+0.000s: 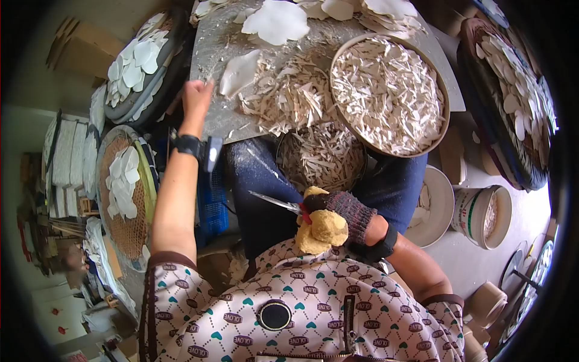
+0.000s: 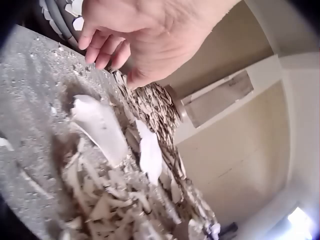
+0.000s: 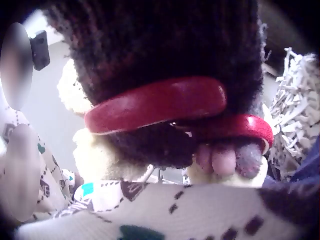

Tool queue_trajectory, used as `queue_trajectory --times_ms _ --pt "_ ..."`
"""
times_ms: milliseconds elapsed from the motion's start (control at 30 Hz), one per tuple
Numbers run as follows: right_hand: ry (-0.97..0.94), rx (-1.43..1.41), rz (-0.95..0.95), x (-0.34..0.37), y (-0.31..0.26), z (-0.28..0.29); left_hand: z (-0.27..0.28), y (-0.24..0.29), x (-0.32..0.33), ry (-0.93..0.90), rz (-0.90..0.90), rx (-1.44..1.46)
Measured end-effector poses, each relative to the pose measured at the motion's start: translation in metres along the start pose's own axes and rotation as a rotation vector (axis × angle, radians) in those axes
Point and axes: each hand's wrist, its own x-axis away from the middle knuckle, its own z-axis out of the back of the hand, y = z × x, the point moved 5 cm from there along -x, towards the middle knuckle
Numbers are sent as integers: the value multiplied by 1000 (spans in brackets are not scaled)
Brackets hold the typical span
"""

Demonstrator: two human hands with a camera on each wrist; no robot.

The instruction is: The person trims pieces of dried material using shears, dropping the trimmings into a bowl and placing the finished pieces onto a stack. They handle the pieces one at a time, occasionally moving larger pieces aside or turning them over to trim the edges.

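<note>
Head view, tray (image 1: 447,114): round, heaped full of pale strips, overlapping the table's near edge.
Head view, lap: between the dark-trousered legs (image 1: 389,187), a round vessel full of more strips (image 1: 322,158).
Head view, buckets: at right, a white bucket (image 1: 444,205) with a few pale pieces; beside it a printed bucket (image 1: 469,208), pale bits inside.
Head view, basket (image 1: 128,236): woven, at left, white pieces lying on it.
Head view, table (image 1: 220,36): grey, littered with crumbs; a loose heap (image 1: 295,99) of strips, a white piece (image 1: 240,72) at its left, larger flat pieces (image 1: 275,22) towards the far edge.
Head view, room: grey floor (image 1: 528,211), cardboard (image 1: 84,51) at upper left.
Head view, scissors (image 1: 280,203): gripped in the gloved right hand (image 1: 335,217) over the lap, blades pointing left; yellow pads (image 1: 322,232) on its fingers.
Head view, left hand (image 1: 196,99): at the table's left edge, near the white piece, holding nothing.
Left wrist view, fingers: loosely bent above the table; pale wall (image 2: 230,165) behind.
Right wrist view, handles (image 3: 155,105): red, against the dark glove (image 3: 160,45); strips at right.
</note>
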Motion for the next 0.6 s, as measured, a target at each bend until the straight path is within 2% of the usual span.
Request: queue_trajectory --times_ms 33,67,133,167,200,233,333,367,400,500,533,567,600 --pt "1 -77 -17 -1 7 1 -5 6 20 18 -38 2" --pt "-22 -284 -127 -2 19 -1 -19 1 36 -89 -33 43" --pt "-19 -304 -52 -2 19 5 -47 -2 63 -227 46 65" --pt "-18 -312 -12 -3 17 9 -64 -7 67 -206 16 38" --pt "-44 -234 -16 -4 17 11 -59 29 78 -162 -84 -11" --pt "-45 -227 -17 -4 16 12 -72 37 83 -257 47 89" --pt "-43 -122 -43 -4 7 24 -93 78 92 -253 -190 74" --pt "-32 -225 -51 -2 14 23 -93 94 96 -270 -282 70" --pt "-19 -333 -63 4 29 18 -90 103 98 -369 -163 72" --pt "0 -603 -155 12 44 9 -62 137 92 -454 -109 -25" --pt "-26 -580 -190 12 36 16 -58 141 82 -320 -179 13" --pt "-49 -555 -223 12 27 25 -63 144 71 -348 -111 98" --pt "-59 -410 -85 10 9 38 -71 145 58 -297 -212 90"
